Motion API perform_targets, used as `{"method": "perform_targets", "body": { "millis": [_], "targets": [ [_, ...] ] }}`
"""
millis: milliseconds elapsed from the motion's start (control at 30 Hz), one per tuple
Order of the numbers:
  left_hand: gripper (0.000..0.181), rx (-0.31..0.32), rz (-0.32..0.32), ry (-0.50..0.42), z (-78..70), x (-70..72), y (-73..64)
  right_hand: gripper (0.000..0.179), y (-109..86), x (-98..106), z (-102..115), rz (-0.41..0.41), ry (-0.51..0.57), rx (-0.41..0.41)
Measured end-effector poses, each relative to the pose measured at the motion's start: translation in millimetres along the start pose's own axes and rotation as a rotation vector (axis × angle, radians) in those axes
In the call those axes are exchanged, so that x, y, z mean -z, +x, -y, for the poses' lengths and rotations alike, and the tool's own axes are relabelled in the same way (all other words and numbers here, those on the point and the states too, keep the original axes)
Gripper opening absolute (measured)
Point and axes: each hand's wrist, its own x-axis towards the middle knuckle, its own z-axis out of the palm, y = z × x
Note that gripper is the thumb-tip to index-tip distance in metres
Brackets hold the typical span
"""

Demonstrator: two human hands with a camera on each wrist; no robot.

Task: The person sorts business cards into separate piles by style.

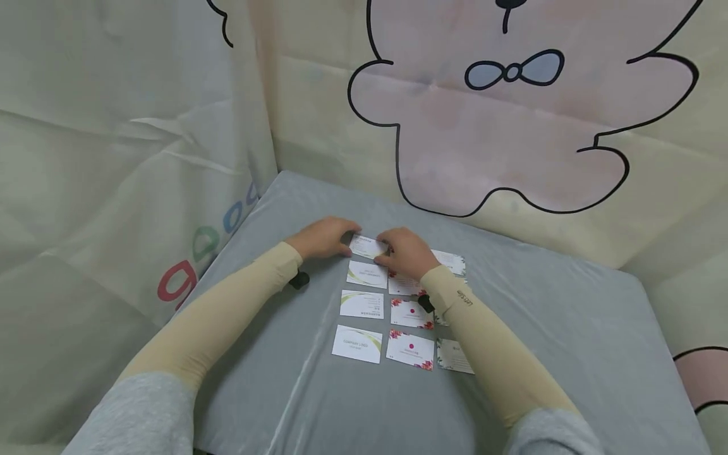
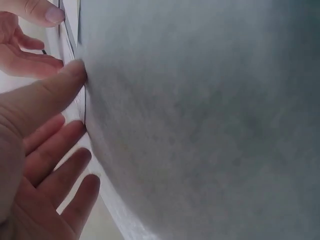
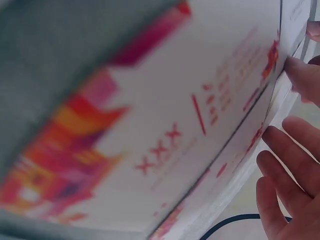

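At the far end of the left column lies a white business card (image 1: 366, 246) with small print. My left hand (image 1: 325, 238) holds its left end, thumb at the near corner and a fingertip at the far one; in the left wrist view the other fingers of that hand (image 2: 75, 180) fan out loosely. From the other side my right hand (image 1: 408, 253) holds the right end the same way, partly covering the middle column. Just nearer lies another white card (image 1: 366, 274) with a green curve. A card with red flowers (image 3: 165, 125) fills the right wrist view under that hand.
More business cards lie in rows towards me: green-curved ones (image 1: 357, 343) at left, red-flowered ones (image 1: 411, 349) in the middle, leaf-edged ones (image 1: 453, 356) at right, partly under my right forearm. A grey cloth (image 1: 569, 328) covers the table, with printed curtains (image 1: 318, 126) behind.
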Motion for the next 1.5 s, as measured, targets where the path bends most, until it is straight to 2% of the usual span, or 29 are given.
{"method": "perform_targets", "body": {
  "millis": [267,467,600,733,1000,1133,1267,1400,1500],
  "targets": [
    [0.067,-0.032,0.013,0.031,-7.2,13.4,9.1,0.058,2.7,15.1,-0.5,0.003,0.013,0.023],
    [0.066,-0.043,-0.012,-0.038,-5.8,20.4,19.9,0.066,9.5,21.9,-4.0,-0.016,0.081,-0.021],
    [0.064,-0.056,-0.018,-0.036,-0.9,15.7,23.4,0.066,12.7,19.0,-7.6,-0.011,0.133,-0.039],
    [0.063,-0.047,0.002,-0.027,-0.7,7.8,23.4,0.064,10.7,10.5,-11.2,0.003,0.170,-0.076],
    [0.064,-0.017,0.008,-0.029,-6.7,-0.1,25.5,0.063,-1.0,8.2,-15.5,-0.025,0.157,-0.107],
    [0.068,-0.013,-0.010,0.002,-11.2,0.5,13.3,0.066,-13.6,13.6,-14.4,-0.010,0.175,-0.105],
    [0.068,-0.011,-0.031,0.005,-18.8,-0.5,-14.8,0.064,-33.1,15.9,-11.5,-0.002,0.155,-0.067],
    [0.068,-0.063,0.002,0.005,-27.6,-7.9,-39.9,0.062,-51.1,10.6,-9.1,0.008,0.087,0.003],
    [0.069,-0.086,0.018,0.006,-33.3,-14.2,-48.3,0.062,-58.6,3.7,-6.9,0.009,0.058,0.041]
  ]
}}
